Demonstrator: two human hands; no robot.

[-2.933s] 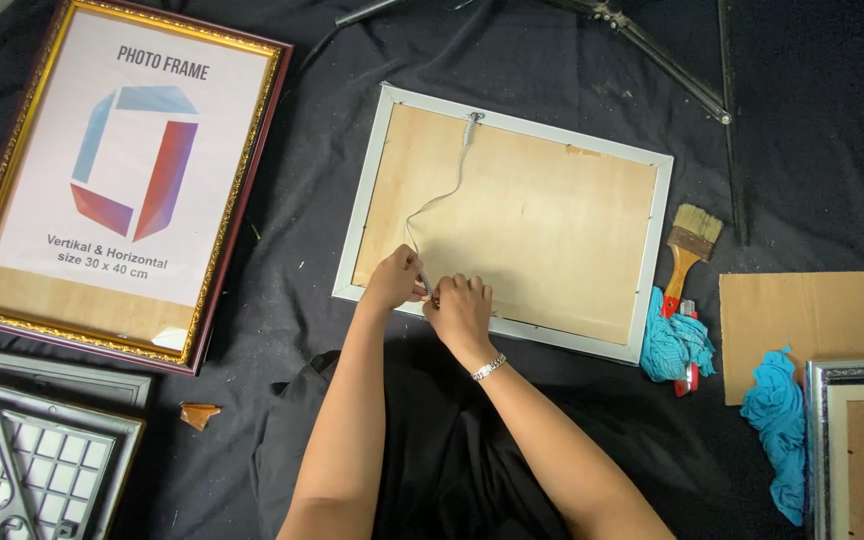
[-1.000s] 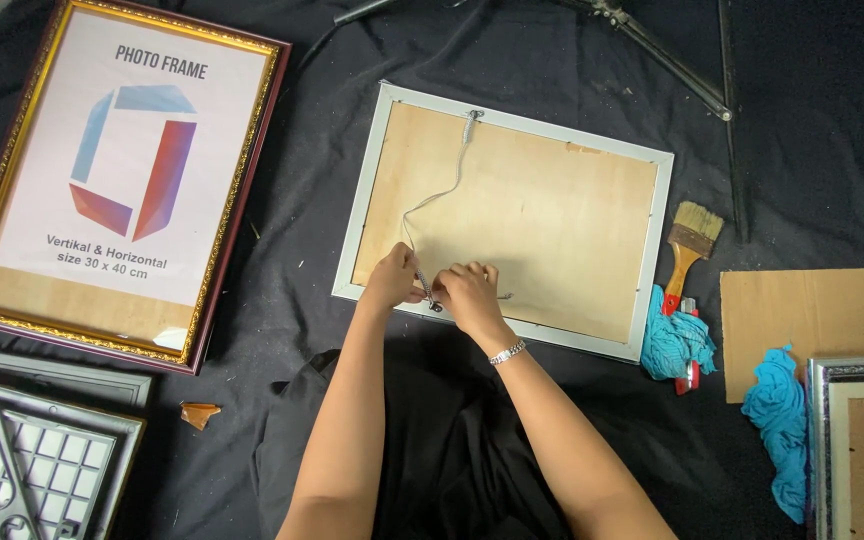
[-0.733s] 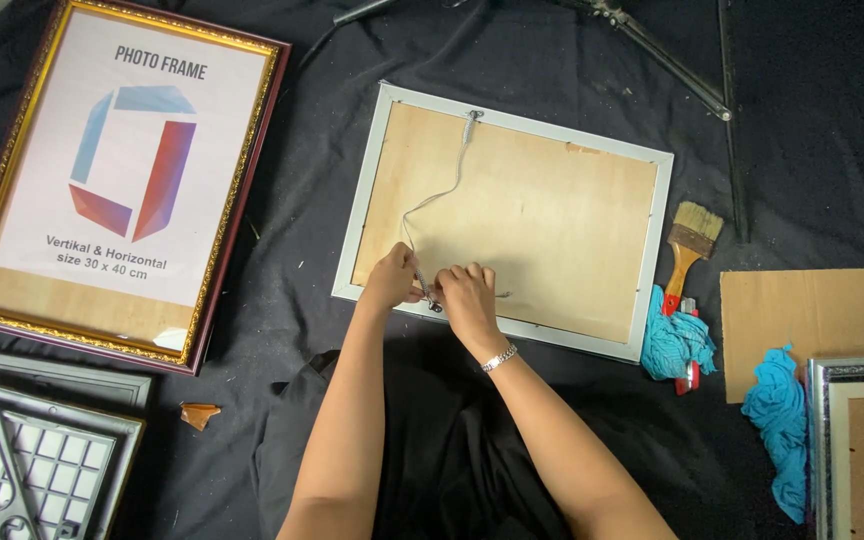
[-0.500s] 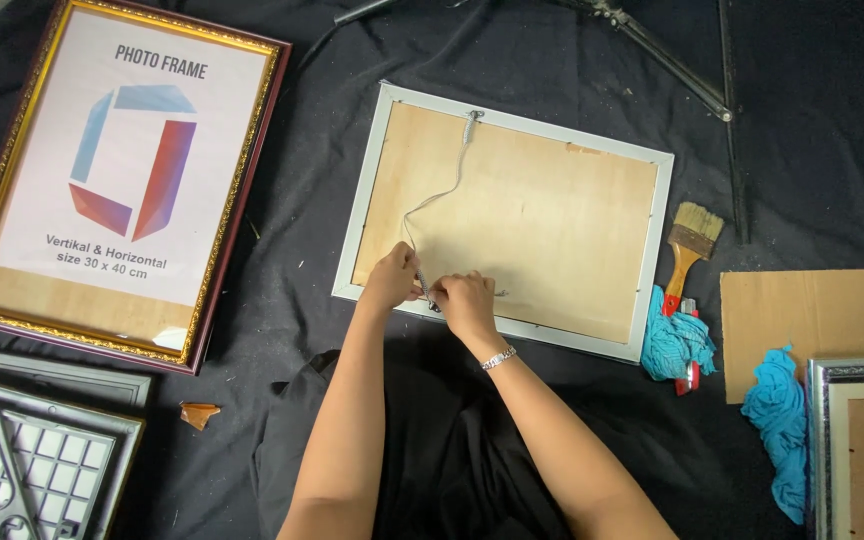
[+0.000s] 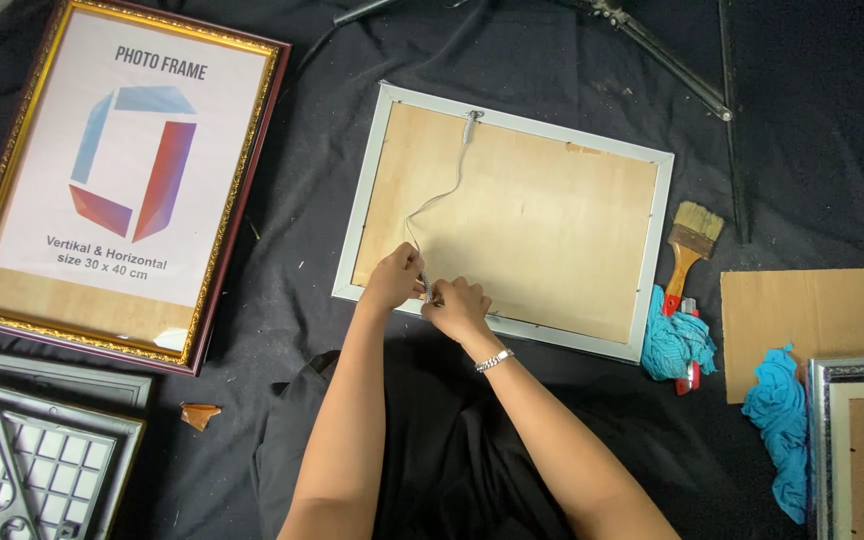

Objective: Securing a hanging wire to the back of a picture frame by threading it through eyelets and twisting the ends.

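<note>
A thin wire (image 5: 439, 205) runs across the brown back of the silver frame (image 5: 512, 220), lying face down at centre. At its 7 o'clock edge, left hand (image 5: 395, 280) and right hand (image 5: 460, 305) pinch the wire's end, fingertips touching. A paintbrush (image 5: 690, 248) lies at 3 o'clock.

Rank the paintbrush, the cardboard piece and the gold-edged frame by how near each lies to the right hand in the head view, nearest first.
From the right hand, at the near edge of the silver frame:
1. paintbrush, to its right, beside the silver frame's right edge.
2. gold-edged frame, far to the left, past the left hand.
3. cardboard piece, far right, beyond the paintbrush.
</note>
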